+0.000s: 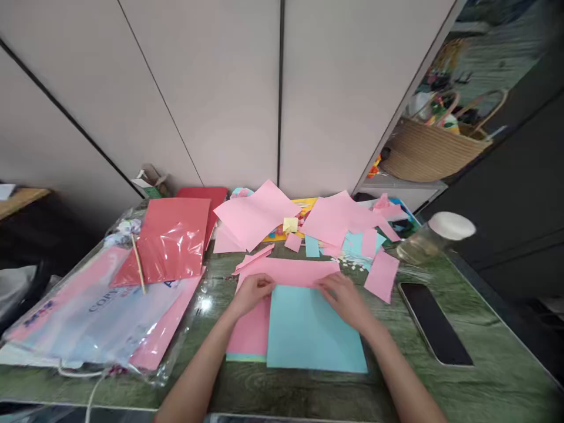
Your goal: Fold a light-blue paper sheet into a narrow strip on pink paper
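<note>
My left hand (250,294) rests with curled fingers on the far left edge of a light blue sheet (315,338), pinching a pink folded strip (288,271) that lies across the sheet's far end. My right hand (348,301) presses on the same pink strip and the blue sheet's upper right part, fingers bent down. A pink sheet (249,335) lies under the blue one, sticking out at the left.
Loose pink sheets (258,214) and scraps lie beyond the hands. Plastic-wrapped paper packs (94,317) and red sheets (170,241) sit at the left. A black phone (434,323) and a lidded glass jar (429,238) are at the right. A wicker basket (434,150) stands farther back.
</note>
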The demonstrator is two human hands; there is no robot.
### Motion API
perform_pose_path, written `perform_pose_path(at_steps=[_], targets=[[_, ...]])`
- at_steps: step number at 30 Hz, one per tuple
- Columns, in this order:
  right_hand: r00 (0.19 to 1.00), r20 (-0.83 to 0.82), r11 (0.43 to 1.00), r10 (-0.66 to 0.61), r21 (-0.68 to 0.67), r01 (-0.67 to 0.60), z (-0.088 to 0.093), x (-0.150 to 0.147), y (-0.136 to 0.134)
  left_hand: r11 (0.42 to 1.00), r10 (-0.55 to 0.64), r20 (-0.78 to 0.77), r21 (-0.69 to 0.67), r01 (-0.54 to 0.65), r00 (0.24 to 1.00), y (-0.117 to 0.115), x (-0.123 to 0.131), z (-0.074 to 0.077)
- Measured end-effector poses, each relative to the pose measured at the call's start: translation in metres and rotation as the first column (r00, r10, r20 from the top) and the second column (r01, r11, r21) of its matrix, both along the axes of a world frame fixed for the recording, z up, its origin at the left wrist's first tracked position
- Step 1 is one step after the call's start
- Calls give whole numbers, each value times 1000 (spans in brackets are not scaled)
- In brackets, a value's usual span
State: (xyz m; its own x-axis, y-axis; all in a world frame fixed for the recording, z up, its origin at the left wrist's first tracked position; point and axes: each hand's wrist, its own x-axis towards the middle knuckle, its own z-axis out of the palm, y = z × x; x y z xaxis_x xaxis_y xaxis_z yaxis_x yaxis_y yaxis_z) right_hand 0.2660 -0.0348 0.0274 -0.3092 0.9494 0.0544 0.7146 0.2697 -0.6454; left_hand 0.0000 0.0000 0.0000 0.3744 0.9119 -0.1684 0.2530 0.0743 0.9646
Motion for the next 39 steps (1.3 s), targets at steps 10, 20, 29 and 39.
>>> perform_pose_path(at_steps=[10,20,29,39], targets=[[997,-69,991,18,-135,-27,-5,-41,-3,982,145,-18,126,-142,989,-19,21,5],[999,-39,972,33,-232,-41,0,-1,0,967,228,-128,147,-209,965,4,-12,-10],[998,-20,978,-62,-203,56,-5,12,5,951,275,-200,200,-235,941,6,-20,-4],[880,-63,870,-470,-204,449,2,53,66,903,365,-485,393,-174,795,55,-22,12]])
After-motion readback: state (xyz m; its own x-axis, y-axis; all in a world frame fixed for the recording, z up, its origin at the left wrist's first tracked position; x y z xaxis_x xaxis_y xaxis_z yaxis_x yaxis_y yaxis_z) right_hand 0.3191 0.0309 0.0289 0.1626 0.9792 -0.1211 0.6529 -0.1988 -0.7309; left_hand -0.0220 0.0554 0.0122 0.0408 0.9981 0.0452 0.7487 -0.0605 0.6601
